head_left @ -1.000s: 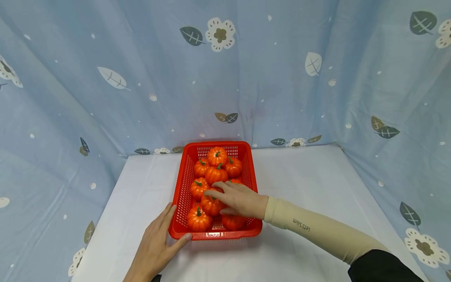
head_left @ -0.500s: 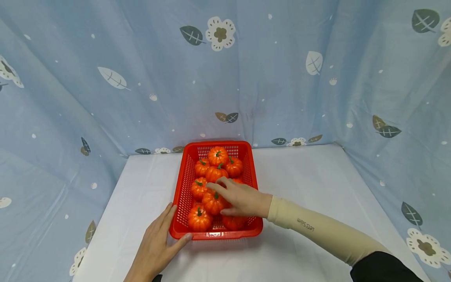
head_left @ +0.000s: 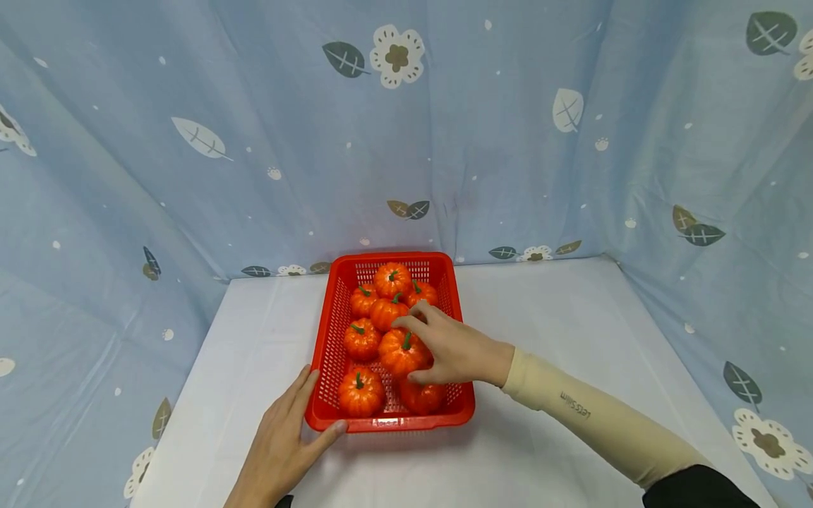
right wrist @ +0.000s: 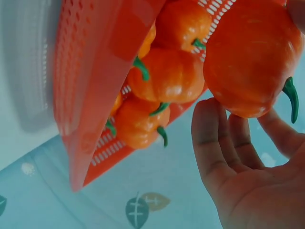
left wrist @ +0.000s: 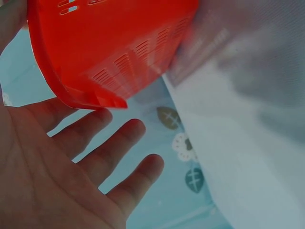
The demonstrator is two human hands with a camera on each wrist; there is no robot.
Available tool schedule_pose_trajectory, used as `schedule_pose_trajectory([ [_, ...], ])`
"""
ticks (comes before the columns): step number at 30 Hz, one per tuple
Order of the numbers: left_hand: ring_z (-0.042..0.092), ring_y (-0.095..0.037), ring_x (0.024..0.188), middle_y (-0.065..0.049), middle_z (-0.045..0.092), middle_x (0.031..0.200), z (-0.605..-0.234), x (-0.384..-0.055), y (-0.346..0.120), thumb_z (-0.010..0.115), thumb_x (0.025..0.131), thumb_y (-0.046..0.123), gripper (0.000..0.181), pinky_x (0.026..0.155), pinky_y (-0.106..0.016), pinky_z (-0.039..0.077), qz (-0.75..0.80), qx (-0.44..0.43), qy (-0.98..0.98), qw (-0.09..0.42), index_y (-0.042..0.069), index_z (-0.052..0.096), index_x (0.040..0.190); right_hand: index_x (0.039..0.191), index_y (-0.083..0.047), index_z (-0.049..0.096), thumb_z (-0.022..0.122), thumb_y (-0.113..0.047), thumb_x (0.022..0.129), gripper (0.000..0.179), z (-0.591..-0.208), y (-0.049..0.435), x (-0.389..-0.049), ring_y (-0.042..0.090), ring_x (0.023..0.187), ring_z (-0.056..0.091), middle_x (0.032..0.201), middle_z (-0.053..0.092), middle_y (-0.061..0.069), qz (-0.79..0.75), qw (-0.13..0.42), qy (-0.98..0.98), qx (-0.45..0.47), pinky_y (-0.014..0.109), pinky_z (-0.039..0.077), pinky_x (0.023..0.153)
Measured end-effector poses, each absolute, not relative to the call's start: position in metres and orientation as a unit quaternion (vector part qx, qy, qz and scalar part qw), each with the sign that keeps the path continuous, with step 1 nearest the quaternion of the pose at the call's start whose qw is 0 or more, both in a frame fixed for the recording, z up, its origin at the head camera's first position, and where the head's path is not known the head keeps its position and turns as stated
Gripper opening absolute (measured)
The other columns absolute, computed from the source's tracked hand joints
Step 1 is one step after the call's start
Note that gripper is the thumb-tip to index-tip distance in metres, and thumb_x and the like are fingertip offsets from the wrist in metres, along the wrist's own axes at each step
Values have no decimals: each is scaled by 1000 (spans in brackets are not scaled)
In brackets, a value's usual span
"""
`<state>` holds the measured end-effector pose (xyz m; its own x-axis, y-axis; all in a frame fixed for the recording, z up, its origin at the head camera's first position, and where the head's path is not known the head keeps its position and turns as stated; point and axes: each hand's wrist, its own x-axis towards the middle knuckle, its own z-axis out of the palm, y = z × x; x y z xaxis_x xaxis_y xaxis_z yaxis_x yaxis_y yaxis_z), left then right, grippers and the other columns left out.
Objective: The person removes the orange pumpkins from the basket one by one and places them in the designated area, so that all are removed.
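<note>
so one orange pumpkin (head_left: 403, 356) is pinched in the right hand (head_left: 456, 349), held over the red basket (head_left: 389, 424) where a bunch of other pumpkins (head_left: 360, 395) are gathered. the basket's near left corner is touched by the left hand (head_left: 279, 434), fingers kinda spread.

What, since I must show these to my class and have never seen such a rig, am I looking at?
There's no machine, just a person working bare-handed. The wide view comes from a camera worn on the head, looking forward and down. The close ones come from a camera on each wrist, watching that hand's work. On a white surface, in front of a blue patterned cloth, stands a red basket of orange pumpkins. The left hand touches the basket's near left corner. The right hand holds one pumpkin in its fingers.
</note>
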<state>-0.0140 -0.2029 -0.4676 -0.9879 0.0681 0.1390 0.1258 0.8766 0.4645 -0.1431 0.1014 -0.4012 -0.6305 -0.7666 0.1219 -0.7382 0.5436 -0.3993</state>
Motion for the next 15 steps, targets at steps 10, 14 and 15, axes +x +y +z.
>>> schedule_pose_trajectory([
  [10, 43, -40, 136, -11, 33, 162, -469, -12, -204, 70, 84, 68, 99, 105, -64, 36, -250, -66, -963, 82, 9, 39, 157, 143, -10, 47, 84, -40, 82, 78, -400, 122, -155, 17, 118, 50, 137, 46, 5, -253, -4, 879, -404, 33, 51, 99],
  [14, 43, -40, 137, -11, 33, 163, -470, -12, -205, 72, 84, 66, 99, 105, -64, 36, -249, -70, -961, 94, 8, 39, 157, 144, -9, 46, 85, -37, 82, 78, -400, 131, -159, 19, 122, 48, 137, 45, 6, -279, 10, 884, -376, 36, 49, 102],
  [15, 43, -40, 137, -11, 32, 163, -470, -12, -205, 72, 84, 66, 100, 106, -63, 36, -248, -70, -961, 95, 8, 38, 157, 144, -10, 46, 85, -37, 82, 78, -400, 133, -160, 19, 122, 49, 137, 44, 6, -284, 13, 886, -368, 36, 50, 102],
])
